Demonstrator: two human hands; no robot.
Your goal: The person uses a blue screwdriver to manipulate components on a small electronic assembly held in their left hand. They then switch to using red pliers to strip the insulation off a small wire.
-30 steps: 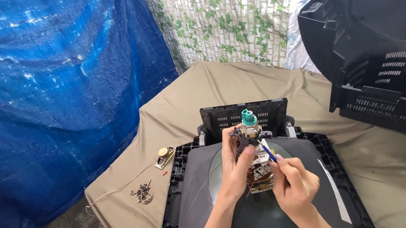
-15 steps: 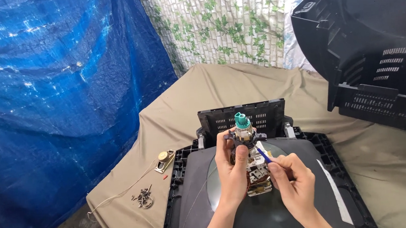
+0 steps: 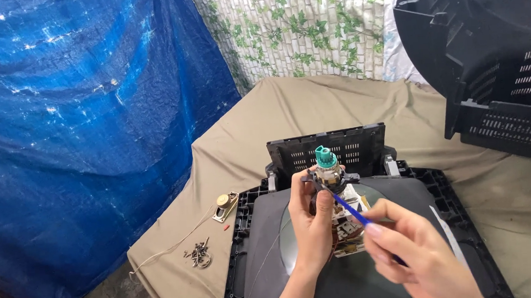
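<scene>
While the left hand [image 3: 313, 226] grips the teal-capped tube neck [image 3: 328, 174], the right hand [image 3: 419, 259] pinches a slim blue screwdriver [image 3: 351, 210] — fingers narrow.

Soft, even daylight throughout, bright enough for clear colour. Sheen on the blue tarp [image 3: 76, 118]. Faint shadows only under the black casing [image 3: 496, 58]. Slight motion blur on the right hand [image 3: 422, 256]; mild wide-angle stretch at edges.
</scene>
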